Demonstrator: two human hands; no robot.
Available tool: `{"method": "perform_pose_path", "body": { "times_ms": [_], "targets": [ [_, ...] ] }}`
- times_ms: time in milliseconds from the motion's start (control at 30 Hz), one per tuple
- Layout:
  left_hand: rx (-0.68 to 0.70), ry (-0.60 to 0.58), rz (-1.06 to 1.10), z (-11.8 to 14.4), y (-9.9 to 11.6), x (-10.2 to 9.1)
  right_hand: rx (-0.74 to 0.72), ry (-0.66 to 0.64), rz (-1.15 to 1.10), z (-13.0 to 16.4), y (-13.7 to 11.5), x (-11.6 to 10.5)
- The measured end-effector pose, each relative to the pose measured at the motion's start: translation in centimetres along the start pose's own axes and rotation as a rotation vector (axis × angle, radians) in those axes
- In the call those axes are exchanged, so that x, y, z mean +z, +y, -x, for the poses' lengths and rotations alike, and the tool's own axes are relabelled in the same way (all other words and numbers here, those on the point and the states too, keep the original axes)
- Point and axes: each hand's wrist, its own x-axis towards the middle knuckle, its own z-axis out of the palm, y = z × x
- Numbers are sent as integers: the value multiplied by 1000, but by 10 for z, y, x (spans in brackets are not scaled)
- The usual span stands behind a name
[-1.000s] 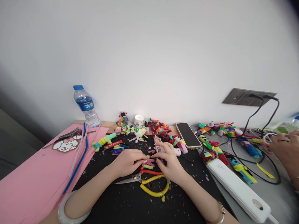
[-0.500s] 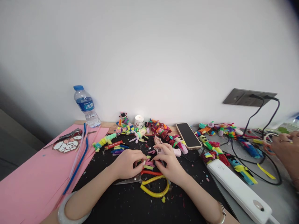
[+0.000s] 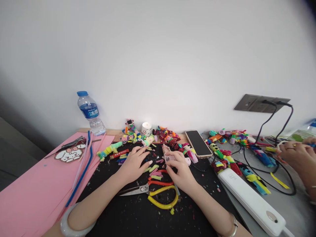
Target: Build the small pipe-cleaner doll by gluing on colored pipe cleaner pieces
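Pipe-cleaner pieces [image 3: 154,172] lie between flat, spread left hand [image 3: 134,164] and right hand [image 3: 179,171], its fingers pinching one; the near scissors [image 3: 150,191] could snag a sleeve-less wrist.

one bottle [image 3: 89,113], one phone [image 3: 198,143], one scissors [image 3: 148,191]

Matt black mat [image 3: 138,217], glossy phone [image 3: 198,143], seemingly fuzzy pipe-cleaner bits [image 3: 155,172], metal scissor blades [image 3: 132,190]

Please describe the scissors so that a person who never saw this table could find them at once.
Look at the black mat in the middle of the table, between the person's two forearms. The scissors lie there, just below the right hand. Only they have metal blades, pointing left, with yellow and orange-red loop handles.
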Motion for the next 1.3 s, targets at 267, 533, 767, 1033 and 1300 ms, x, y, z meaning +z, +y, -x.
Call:
{"method": "perform_pose_path", "body": {
  "times_ms": [267, 533, 767, 1033, 1300],
  "targets": [
    [36, -3, 13, -3, -4, 2, 14, 2, -15, 0, -1, 0],
    [-25, 4, 65, -6, -8, 3, 28, 14, -28, 1, -1, 0],
    [-82, -9, 125, -6, -8, 2, 21, 15, -27, 0, 0, -1],
    [-96, 93, 223, -5, -6, 0, 29, 17, -31, 0, 1, -1],
    [-58, 105, 284, -4, -5, 2, 29, 13, -35, 0, 0, -2]
  ]
}}
